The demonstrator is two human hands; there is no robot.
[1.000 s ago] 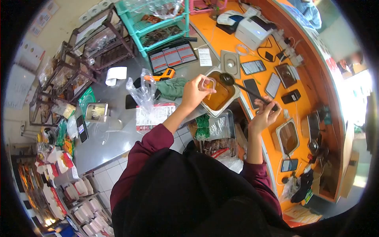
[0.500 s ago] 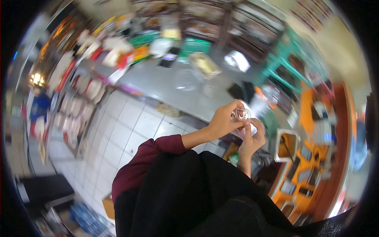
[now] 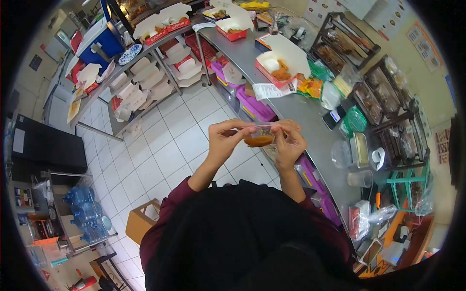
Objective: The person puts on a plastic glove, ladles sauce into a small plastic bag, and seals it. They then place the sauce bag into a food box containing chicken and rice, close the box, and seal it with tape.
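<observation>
A small clear plastic bag [image 3: 261, 137] with orange-brown sauce at its bottom hangs between my two hands over the gap beside the counter. Its top left edge is pinched in the fingers of my left hand [image 3: 227, 137]. At the bag's top right, the thumb and fingers of my right hand [image 3: 288, 140] are closed on it. Beyond my hands, an open red-and-white box [image 3: 280, 72] with rice and fried food lies on the metal counter [image 3: 310, 119].
Purple drawers [image 3: 257, 107] stand under the counter. A phone [image 3: 335, 116], a clear cup [image 3: 359, 178] and wire-like racks [image 3: 381, 89] are on the right. More food boxes [image 3: 162, 24] are at the top. A cardboard box [image 3: 141, 222] sits on the floor at lower left.
The view has swung left toward the food boxes. My hands have moved apart, and the bag now hangs stretched between them with its sauce visible.
</observation>
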